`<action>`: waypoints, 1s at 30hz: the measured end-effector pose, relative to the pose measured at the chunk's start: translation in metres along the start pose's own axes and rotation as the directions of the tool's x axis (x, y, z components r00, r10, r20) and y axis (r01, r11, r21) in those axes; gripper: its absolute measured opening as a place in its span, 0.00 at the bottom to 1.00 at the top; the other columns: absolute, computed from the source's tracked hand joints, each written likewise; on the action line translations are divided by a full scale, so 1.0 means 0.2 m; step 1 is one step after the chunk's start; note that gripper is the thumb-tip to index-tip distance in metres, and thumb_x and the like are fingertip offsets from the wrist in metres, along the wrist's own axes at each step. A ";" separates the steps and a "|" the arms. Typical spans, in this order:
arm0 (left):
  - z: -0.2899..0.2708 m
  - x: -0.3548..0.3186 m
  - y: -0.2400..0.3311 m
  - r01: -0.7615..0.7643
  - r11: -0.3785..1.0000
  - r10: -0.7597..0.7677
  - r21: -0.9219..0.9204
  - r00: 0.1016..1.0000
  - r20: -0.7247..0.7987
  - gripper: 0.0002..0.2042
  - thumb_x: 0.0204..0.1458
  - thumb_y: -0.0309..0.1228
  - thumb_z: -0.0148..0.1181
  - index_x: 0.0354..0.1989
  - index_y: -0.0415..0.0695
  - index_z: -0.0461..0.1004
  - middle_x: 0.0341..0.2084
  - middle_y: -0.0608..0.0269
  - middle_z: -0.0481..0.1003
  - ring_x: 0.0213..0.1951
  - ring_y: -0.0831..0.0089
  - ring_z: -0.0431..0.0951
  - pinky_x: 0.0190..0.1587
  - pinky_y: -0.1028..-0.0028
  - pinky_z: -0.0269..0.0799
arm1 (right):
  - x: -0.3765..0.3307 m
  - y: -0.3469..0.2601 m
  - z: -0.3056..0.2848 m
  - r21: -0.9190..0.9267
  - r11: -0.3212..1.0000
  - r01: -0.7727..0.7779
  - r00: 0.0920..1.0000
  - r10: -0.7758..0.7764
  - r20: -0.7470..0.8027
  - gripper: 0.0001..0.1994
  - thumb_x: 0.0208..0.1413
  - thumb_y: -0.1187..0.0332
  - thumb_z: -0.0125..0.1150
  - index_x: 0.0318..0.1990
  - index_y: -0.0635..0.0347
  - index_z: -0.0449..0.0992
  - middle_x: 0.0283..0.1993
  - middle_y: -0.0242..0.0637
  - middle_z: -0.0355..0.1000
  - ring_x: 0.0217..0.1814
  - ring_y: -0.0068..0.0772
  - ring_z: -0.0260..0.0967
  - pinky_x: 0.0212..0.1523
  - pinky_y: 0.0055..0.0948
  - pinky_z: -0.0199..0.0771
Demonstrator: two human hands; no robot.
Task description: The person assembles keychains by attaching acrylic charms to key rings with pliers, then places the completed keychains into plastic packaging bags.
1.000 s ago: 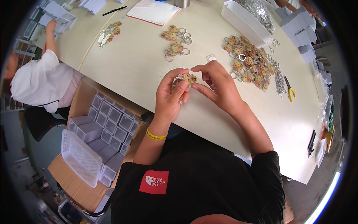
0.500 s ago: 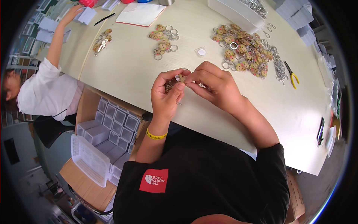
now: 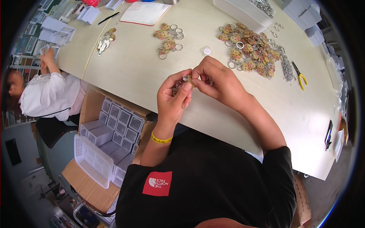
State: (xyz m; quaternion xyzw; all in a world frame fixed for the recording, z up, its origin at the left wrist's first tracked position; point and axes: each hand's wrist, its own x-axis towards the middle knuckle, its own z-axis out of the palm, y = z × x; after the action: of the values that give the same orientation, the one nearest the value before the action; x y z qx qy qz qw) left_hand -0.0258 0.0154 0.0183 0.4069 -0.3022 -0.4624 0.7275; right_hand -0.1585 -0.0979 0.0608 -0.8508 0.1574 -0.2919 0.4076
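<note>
Head view shows the left hand [image 3: 173,97] and right hand [image 3: 217,80] meeting above the bench [image 3: 133,68], fingers of both pinched shut on one small keychain charm [image 3: 188,79], with a heap of charms [image 3: 249,49] lying well apart behind.

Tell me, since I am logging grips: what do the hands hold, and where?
Both hands pinch one small keyring charm between their fingers; which part is gripped cannot be told.
</note>
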 end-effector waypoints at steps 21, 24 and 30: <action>-0.09 0.12 -0.07 0.169 0.921 -0.154 -0.351 0.986 0.071 0.14 0.64 0.37 0.55 0.49 0.38 0.72 0.46 0.53 0.76 0.31 0.88 0.67 0.22 0.88 0.62 | 0.03 -0.03 -0.21 0.218 0.915 -0.341 0.939 0.341 0.038 0.09 0.62 0.73 0.50 0.48 0.58 0.72 0.33 0.31 0.69 0.32 0.22 0.65 0.33 0.25 0.68; -0.06 0.13 -0.08 0.131 0.942 -0.127 -0.307 0.991 0.033 0.16 0.63 0.40 0.57 0.46 0.38 0.71 0.41 0.56 0.76 0.31 0.86 0.67 0.21 0.88 0.61 | 0.00 -0.06 -0.08 -0.053 0.992 -0.112 0.992 0.115 0.055 0.09 0.59 0.72 0.58 0.46 0.61 0.71 0.38 0.40 0.70 0.33 0.33 0.70 0.36 0.30 0.72; -0.06 0.10 -0.01 0.068 0.995 -0.065 -0.075 0.997 0.044 0.13 0.59 0.33 0.62 0.46 0.39 0.71 0.37 0.60 0.75 0.30 0.84 0.68 0.23 0.85 0.63 | -0.01 -0.01 -0.07 0.079 0.957 -0.278 0.961 0.276 0.035 0.08 0.63 0.69 0.58 0.43 0.63 0.71 0.33 0.31 0.69 0.34 0.20 0.63 0.37 0.23 0.67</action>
State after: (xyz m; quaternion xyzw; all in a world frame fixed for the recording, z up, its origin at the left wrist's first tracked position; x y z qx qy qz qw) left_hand -0.0091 0.0013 0.0111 0.3789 -0.2855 -0.5058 0.7204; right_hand -0.1687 -0.1043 0.0696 -0.8061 0.2577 -0.2283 0.4813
